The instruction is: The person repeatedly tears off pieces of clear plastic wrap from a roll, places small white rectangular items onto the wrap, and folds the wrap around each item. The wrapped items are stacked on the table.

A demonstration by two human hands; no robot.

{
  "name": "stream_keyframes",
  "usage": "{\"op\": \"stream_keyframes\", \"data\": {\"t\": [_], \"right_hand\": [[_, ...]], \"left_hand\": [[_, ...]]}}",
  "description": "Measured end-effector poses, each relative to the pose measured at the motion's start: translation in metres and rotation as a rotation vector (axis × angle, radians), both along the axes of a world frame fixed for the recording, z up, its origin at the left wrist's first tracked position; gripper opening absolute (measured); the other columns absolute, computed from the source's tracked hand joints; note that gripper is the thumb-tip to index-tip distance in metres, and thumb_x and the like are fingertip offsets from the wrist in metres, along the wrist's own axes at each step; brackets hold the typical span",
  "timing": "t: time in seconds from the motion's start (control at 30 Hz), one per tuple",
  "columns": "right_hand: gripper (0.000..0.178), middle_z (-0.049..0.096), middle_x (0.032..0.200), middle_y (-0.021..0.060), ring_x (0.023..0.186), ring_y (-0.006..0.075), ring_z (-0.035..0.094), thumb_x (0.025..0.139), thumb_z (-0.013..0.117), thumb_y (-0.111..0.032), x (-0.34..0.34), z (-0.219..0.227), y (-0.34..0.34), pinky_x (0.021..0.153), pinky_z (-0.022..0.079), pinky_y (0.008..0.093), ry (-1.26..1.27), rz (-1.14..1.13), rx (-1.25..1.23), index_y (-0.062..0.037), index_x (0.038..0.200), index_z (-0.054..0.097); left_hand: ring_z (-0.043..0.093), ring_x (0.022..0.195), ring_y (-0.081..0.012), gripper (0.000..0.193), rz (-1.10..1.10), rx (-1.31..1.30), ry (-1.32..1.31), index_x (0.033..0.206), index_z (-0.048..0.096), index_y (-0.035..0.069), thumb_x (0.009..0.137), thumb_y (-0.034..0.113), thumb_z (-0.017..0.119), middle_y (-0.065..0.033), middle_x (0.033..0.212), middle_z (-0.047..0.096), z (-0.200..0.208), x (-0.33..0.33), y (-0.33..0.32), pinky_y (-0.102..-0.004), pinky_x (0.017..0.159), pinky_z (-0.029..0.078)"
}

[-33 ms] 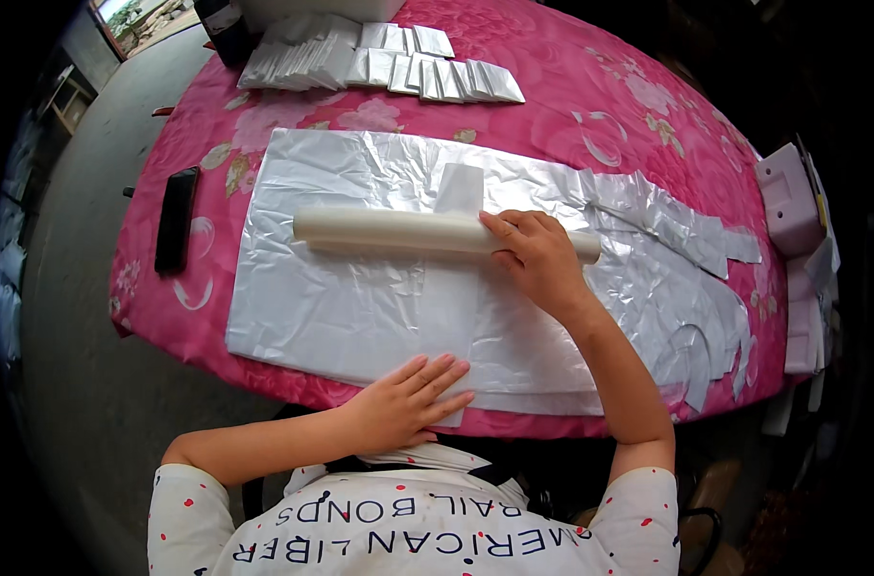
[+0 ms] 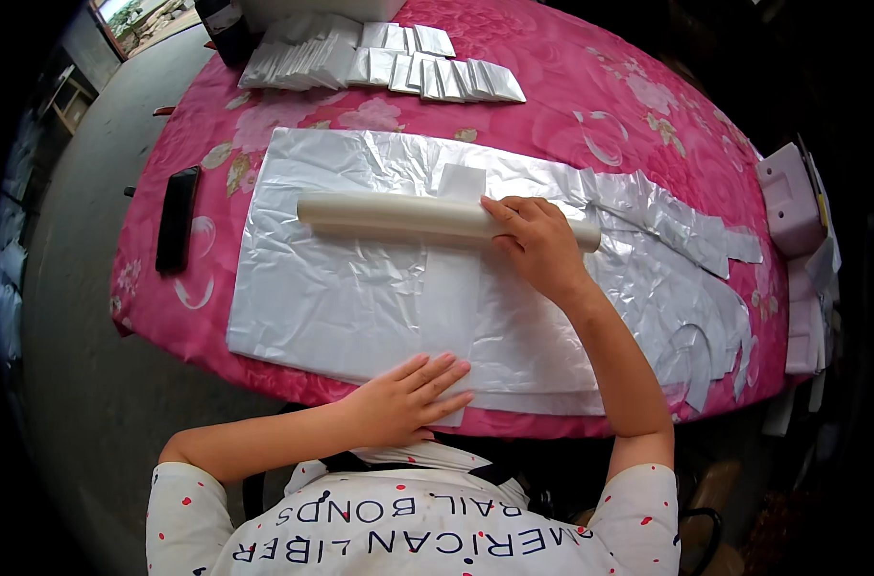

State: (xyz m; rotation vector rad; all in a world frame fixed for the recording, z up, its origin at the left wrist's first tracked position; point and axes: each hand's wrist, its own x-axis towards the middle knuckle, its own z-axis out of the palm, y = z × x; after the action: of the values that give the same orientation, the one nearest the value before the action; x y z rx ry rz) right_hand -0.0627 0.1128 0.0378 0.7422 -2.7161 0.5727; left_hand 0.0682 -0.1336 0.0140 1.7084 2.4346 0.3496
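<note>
Taking the tabletop (image 2: 629,115) as a clock face with 12 at its far edge, the folded packets (image 2: 389,69) between 11 and 12 o'clock look like finished pieces: some are packed in a thick overlapping pile, others set out in short rows. The film (image 2: 331,307) in the middle looks undone by comparison. It lies flat and creased, reaching from 9 round to 4 o'clock, with ragged, layered ends on the 3 o'clock side. A paler strip (image 2: 446,317) runs from 12 to 6 across it, passing under the roll (image 2: 389,216). This smooth roll lies at the centre, stretching from 9 toward 3, and the strip appears not yet wound up. How much more film lies beneath cannot be told.

The right hand (image 2: 540,242), just toward 3 o'clock from the centre, curls over the roll, thumb on the near side and fingers on the far side, and seems to hold it. The left hand (image 2: 408,398), near 6 o'clock, is flat with fingers extended, resting on the near edge of the film and strip.

A pink floral cloth covers the tabletop. A phone (image 2: 177,219) lies at 9; a dark bottle (image 2: 224,34) and a white box (image 2: 312,10) stand near 11. Pale bins (image 2: 790,202) sit past the edge at 3. Grey floor (image 2: 82,288) stretches beyond 9, with daylight showing toward 10 or 11; the room's 1 o'clock side is too dark to read.
</note>
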Motion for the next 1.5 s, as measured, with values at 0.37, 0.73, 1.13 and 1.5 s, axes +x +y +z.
{"op": "stream_keyframes", "data": {"t": [0.37, 0.73, 1.13, 1.5], "right_hand": [[0.056, 0.045, 0.132, 0.0150, 0.127, 0.0331, 0.036, 0.066, 0.053, 0.008, 0.021, 0.001, -0.012, 0.102, 0.035, 0.0405, -0.131, 0.246, -0.051, -0.0019, 0.121, 0.052], [0.034, 0.055, 0.118, 0.0117, 0.110, 0.0270, 0.051, 0.068, 0.063, -0.004, 0.110, -0.022, -0.037, 0.091, 0.043, 0.0365, -0.104, 0.223, -0.123, -0.0011, 0.102, 0.061], [0.018, 0.061, 0.059, 0.0096, 0.049, 0.0145, 0.058, 0.083, 0.062, -0.015, 0.063, 0.005, -0.038, 0.049, 0.045, 0.0268, -0.806, -0.291, -0.536, 0.0014, 0.079, 0.067], [0.020, 0.061, 0.062, 0.0072, 0.056, 0.0126, 0.062, 0.077, 0.069, -0.017, 0.052, 0.015, -0.041, 0.052, 0.047, 0.0254, -0.957, -0.371, -0.486, 0.0017, 0.080, 0.062]], "left_hand": [[0.046, 0.121, -0.0248, 0.044, -0.173, 0.214, 0.082, 0.122, 0.047, -0.001, 0.081, 0.016, 0.051, -0.0142, 0.130, 0.048, 0.000, -0.029, -0.016, -0.0375, 0.102, 0.037], [0.054, 0.111, -0.0261, 0.047, 0.198, 0.332, 0.055, 0.117, 0.053, 0.000, 0.073, 0.014, 0.060, -0.0153, 0.120, 0.055, 0.006, -0.039, -0.008, -0.0373, 0.095, 0.042], [0.061, 0.076, -0.0271, 0.047, 0.771, 0.494, -0.591, 0.127, 0.046, 0.000, 0.084, 0.013, 0.059, -0.0157, 0.107, 0.059, 0.020, -0.064, 0.011, -0.0334, 0.065, 0.050], [0.016, 0.137, -0.0336, 0.073, 0.573, 0.085, -0.027, 0.137, 0.025, -0.007, 0.084, 0.034, 0.054, -0.0232, 0.146, 0.019, -0.005, -0.043, 0.032, -0.0445, 0.111, 0.013]]}}
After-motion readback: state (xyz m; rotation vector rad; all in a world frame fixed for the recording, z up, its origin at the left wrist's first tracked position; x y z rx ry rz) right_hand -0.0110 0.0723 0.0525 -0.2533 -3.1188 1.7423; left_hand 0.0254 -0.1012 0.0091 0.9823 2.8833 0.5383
